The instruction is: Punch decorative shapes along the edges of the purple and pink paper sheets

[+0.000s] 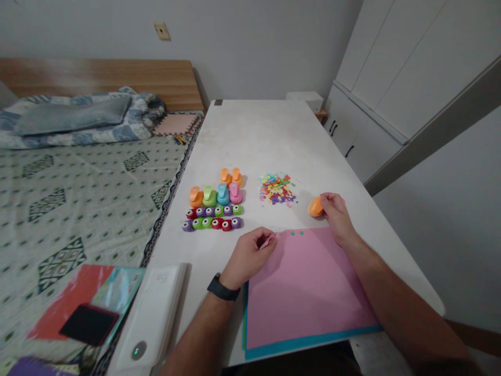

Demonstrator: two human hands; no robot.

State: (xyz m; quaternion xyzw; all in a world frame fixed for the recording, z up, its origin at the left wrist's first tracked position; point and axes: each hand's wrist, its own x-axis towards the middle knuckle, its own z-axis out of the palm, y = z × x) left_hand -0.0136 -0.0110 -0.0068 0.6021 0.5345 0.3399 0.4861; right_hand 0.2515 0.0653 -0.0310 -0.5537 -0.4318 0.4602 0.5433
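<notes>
While right hand [335, 216] grips plastic punch [315, 207], left [250, 256] maybe pinches paper [268, 241].

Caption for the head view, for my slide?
Left hand pinches a pink paper scrap; right hand holds an orange craft punch.

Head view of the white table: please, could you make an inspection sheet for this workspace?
Surface: white table, faintly marked.
Job's things: pink paper sheet on a blue sheet, small green cutouts along its far edge; colourful paper cutouts; rows of craft punches.
Clutter: white device with green light, near left.
Grippers: left hand pinches a pink paper scrap; right hand holds an orange craft punch.
Cables: nothing seen.
Surroundings: bed left, white cabinets right.
</notes>
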